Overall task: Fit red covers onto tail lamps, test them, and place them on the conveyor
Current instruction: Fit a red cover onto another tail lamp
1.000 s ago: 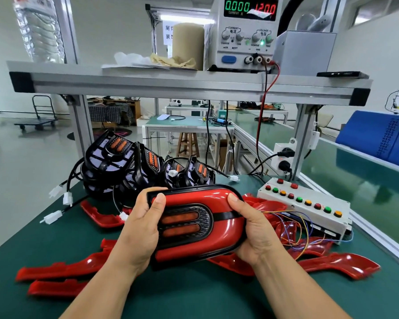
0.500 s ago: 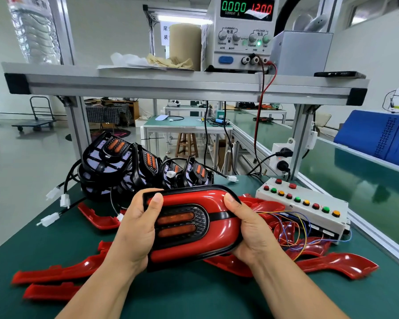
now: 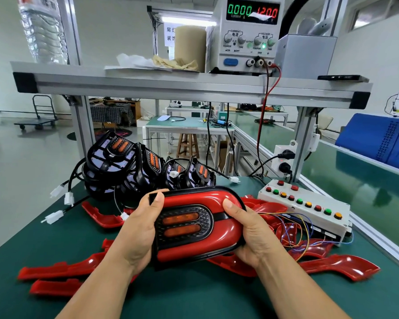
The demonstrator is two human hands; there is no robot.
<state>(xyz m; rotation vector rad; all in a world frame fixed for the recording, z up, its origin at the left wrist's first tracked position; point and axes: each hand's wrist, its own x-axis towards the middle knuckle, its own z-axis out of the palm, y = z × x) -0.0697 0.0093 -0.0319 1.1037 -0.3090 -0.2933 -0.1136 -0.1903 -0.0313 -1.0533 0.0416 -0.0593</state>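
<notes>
I hold a tail lamp [image 3: 194,226] with a glossy red cover and two orange lenses just above the green table, in the middle of the view. My left hand [image 3: 138,229] grips its left end, thumb on the top corner. My right hand [image 3: 249,233] grips its right end, thumb on the red face. Several bare black tail lamps [image 3: 134,166] with white plugs are piled behind it. Loose red covers [image 3: 60,270] lie to the left, and more red covers [image 3: 339,265] lie to the right.
A white test box [image 3: 309,203] with coloured buttons and loose wires sits at right. The green conveyor [image 3: 364,187] runs along the right side past an aluminium rail. A power supply [image 3: 247,33] reading 12.00 stands on the overhead shelf [image 3: 171,81].
The lamp and both hands have stayed nearly in place; the left thumb has shifted slightly up towards the lamp's top left corner.
</notes>
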